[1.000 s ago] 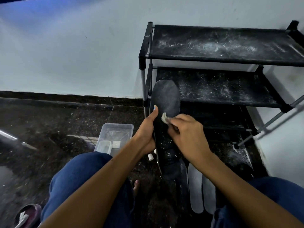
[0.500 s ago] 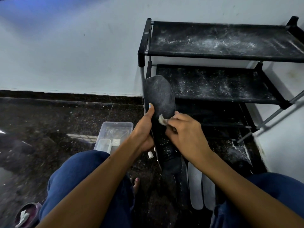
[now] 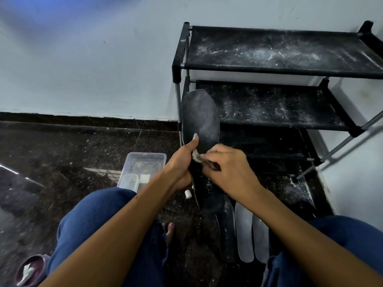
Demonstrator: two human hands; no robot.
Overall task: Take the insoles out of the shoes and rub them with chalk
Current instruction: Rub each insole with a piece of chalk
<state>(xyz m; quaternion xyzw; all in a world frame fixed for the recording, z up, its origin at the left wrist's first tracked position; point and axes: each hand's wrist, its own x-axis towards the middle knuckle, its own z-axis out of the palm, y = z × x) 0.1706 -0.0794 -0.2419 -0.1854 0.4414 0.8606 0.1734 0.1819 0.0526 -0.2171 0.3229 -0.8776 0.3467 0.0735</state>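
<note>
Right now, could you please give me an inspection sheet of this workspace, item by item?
Surface: dark speckled floor, scattered with white powder near the rack.
Job's things: dark insole held upright; chalk piece pressed to it; pale insoles lying on the floor.
Clutter: clear plastic box; small white piece on the floor; round dish at lower left.
Grippers: left hand grips the insole's edge, thumb on its face; right hand pinches the chalk.
Cables: nothing seen.
Surroundings: black shoe rack, shelves dusted white; pale wall behind.
</note>
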